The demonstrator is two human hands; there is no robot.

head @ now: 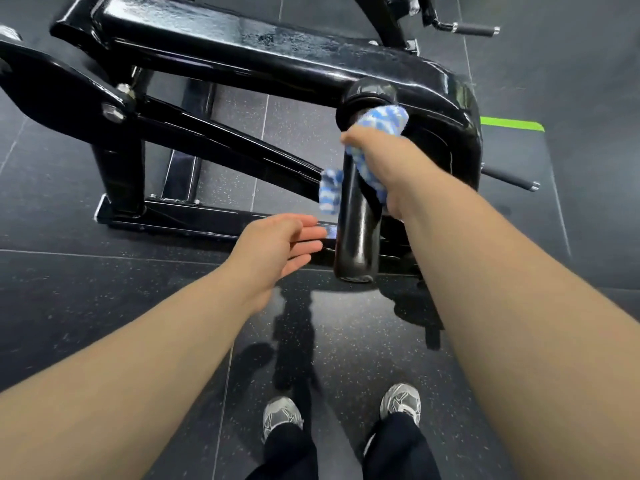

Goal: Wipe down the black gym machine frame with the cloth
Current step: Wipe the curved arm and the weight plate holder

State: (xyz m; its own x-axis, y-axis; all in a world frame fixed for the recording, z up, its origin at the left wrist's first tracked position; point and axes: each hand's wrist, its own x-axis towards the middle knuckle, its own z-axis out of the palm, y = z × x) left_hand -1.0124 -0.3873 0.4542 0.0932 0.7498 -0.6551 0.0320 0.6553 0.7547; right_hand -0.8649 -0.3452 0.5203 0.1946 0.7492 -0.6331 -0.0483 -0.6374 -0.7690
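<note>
The wiping step is in hand, and it is at the peg [356, 230], the glossy black cylinder that juts toward the camera right of centre. The right hand [379, 164] is wrapped round the peg's upper part with the cloth [384, 121] bunched under it. The blue-and-white fabric shows above the knuckles, against the collar where the peg meets the frame [242, 46], and a loose tail hangs out on the peg's left side. The fingers themselves are hidden behind the peg.

The left hand [277, 244] is at centre, just left of the peg's lower end. Its fingers are straight and spread and it holds nothing. Whether it touches the base rail [207, 220] behind it cannot be told.

The big beam in the upper part of the frame shows a smeared, wet-looking sheen, so it has probably been covered already. The lower half of the peg is bare of cloth.

The next move likely calls for drawing the cloth down the peg toward its open end, with the grip firm enough to wipe all round. The hanging tail should be gathered in so it does not drag.
</note>
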